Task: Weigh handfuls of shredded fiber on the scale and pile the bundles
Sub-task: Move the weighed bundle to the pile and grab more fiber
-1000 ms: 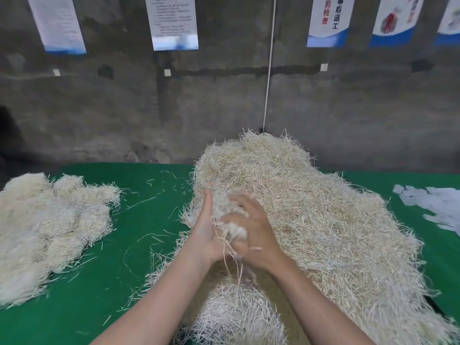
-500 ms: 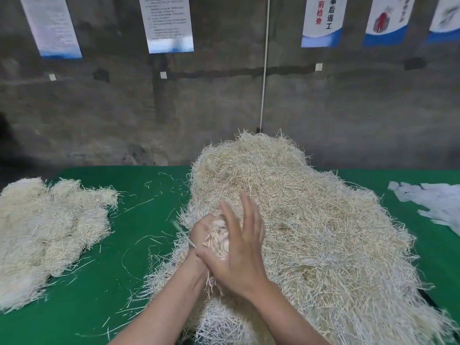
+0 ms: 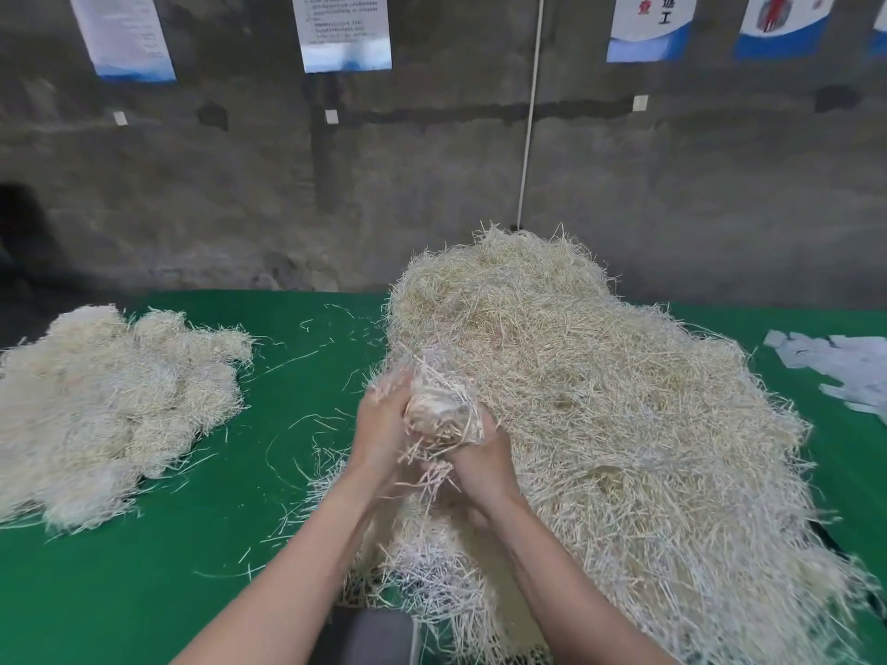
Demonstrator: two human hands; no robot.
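A big heap of pale shredded fiber [image 3: 600, 400] covers the middle and right of the green table [image 3: 144, 592]. In front of its left slope, both hands press a rolled handful of fiber [image 3: 439, 417] between them. My left hand [image 3: 381, 427] cups its left side, fingers blurred. Holding its right and lower side is my right hand [image 3: 485, 460]. Loose strands hang from the handful. A pile of finished fiber bundles [image 3: 105, 405] lies at the table's left. A grey object, perhaps the scale [image 3: 369, 635], shows at the bottom edge, mostly hidden.
White paper slips [image 3: 835, 367] lie at the table's right edge. Stray strands scatter over the green cloth between the two piles. A grey concrete wall with hung posters [image 3: 343, 31] and a white cord [image 3: 530, 112] stands behind the table.
The hands have kept rolling the handful: the right hand dropped from over its top to its right and underside, and the left hand opened up along its left side.
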